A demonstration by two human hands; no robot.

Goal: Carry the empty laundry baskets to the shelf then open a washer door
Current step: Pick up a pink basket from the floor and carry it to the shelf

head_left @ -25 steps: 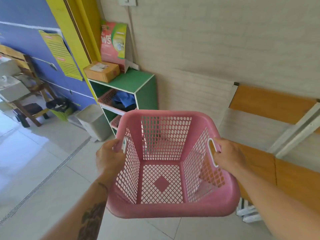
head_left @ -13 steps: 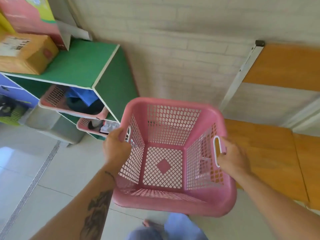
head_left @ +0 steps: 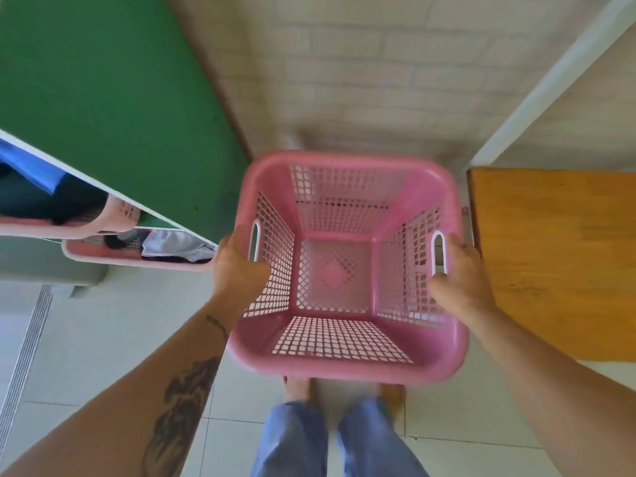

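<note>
An empty pink laundry basket (head_left: 347, 366) with mesh walls hangs level in front of me, seen from straight above. My left hand (head_left: 237, 266) grips its left rim beside the white handle slot. On the opposite rim my right hand (head_left: 461, 273) holds the right handle. The green shelf (head_left: 113, 98) stands to the left, its side panel just left of the basket. No washer is in view.
Two pink baskets with clothes (head_left: 137, 249) sit in the shelf's compartments. An orange wooden bench (head_left: 557, 256) is close on the right. A pale brick wall (head_left: 344, 74) is straight ahead. My feet and blue trousers (head_left: 309, 435) are on the tiled floor below.
I have stepped closer to the shelf and wall and my view has tipped downward. The basket stays in both hands and now hangs between the shelf and the bench.
</note>
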